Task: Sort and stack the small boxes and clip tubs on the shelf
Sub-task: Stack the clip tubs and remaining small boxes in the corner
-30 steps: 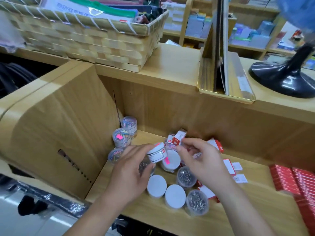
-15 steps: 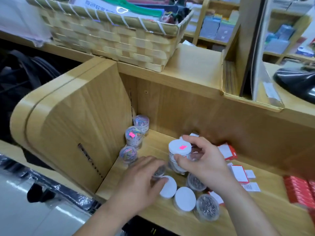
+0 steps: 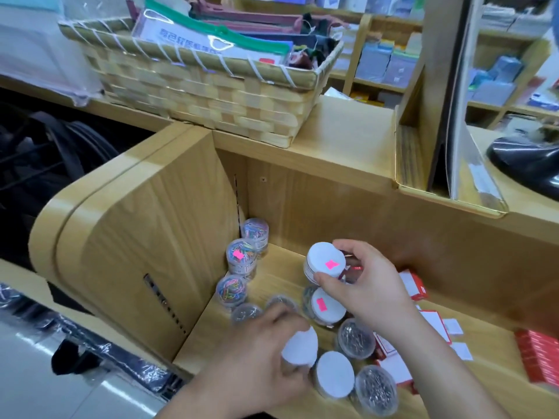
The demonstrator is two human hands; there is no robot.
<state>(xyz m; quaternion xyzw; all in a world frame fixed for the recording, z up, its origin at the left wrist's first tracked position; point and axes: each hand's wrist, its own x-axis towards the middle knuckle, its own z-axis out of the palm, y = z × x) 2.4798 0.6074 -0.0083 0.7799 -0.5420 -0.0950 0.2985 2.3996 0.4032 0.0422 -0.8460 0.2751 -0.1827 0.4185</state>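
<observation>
Two tubs gripped: my right hand [image 3: 372, 285] should seat its pinched top tub [image 3: 323, 261] squarely on the lower tub [image 3: 328, 308], my left hand [image 3: 260, 358] holding a spare tub [image 3: 301, 347].

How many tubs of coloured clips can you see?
3, along the left side panel: back tub, middle tub with a pink sticker, front tub. Others may be hidden.

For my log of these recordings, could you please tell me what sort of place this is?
Probably a stationery shop: tubs of coloured paper clips stand at the left of the shelf, red boxes lie at its right, and a woven basket of zip pouches sits on the counter above.
</observation>
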